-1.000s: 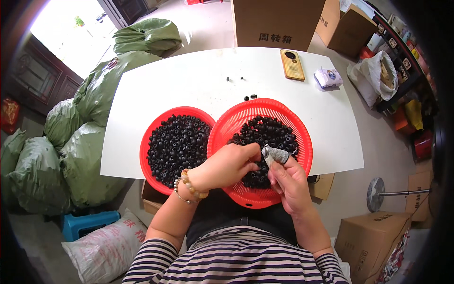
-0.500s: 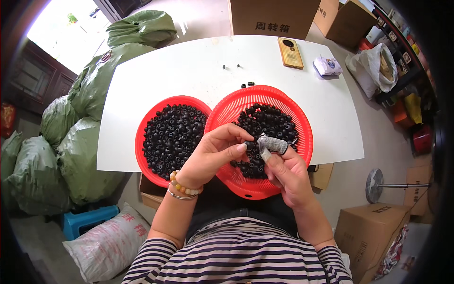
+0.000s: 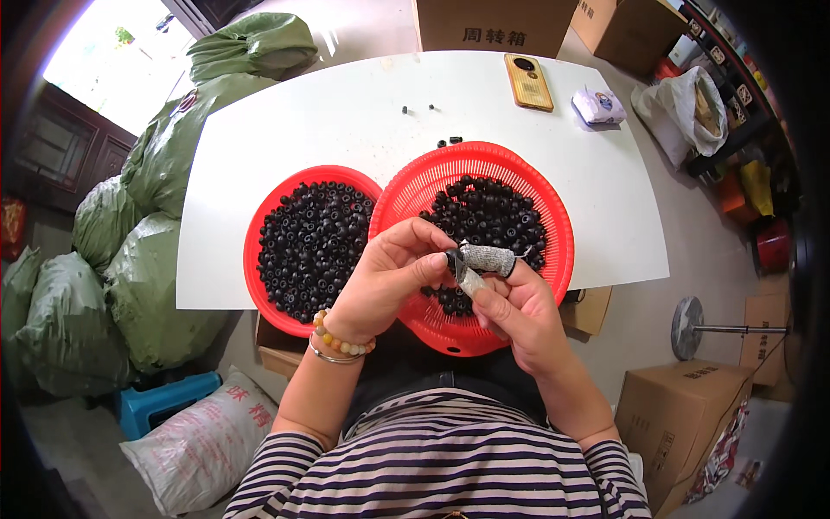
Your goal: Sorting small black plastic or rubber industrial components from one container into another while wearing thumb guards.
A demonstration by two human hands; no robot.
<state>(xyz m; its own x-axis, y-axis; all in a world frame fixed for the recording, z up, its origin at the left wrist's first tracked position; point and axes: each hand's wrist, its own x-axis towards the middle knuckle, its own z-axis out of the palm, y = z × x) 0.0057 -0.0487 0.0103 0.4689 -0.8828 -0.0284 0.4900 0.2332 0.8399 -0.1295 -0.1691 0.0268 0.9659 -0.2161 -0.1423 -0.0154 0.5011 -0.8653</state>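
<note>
My left hand (image 3: 393,277) and my right hand (image 3: 519,316) meet above the near rim of a red mesh basket (image 3: 484,154). Between their fingertips they pinch one small black round piece (image 3: 453,261). Grey cloth wraps cover my right thumb and forefinger. The basket holds a heap of the same black pieces (image 3: 493,212). A red bowl (image 3: 259,227) to its left, partly under the basket's edge, is full of black pieces (image 3: 311,242). A bead bracelet and a thin bangle sit on my left wrist.
Both containers stand on a white table (image 3: 346,104) with a few loose black pieces (image 3: 450,141), a phone (image 3: 528,82) and a small white packet (image 3: 598,105). Green sacks (image 3: 156,156) are piled left. A blue stool (image 3: 160,402) and cardboard boxes (image 3: 683,415) stand on the floor.
My left hand lifted out of the basket with a black piece and met my right hand's wrapped fingers. Both hands now hold together, slightly higher.
</note>
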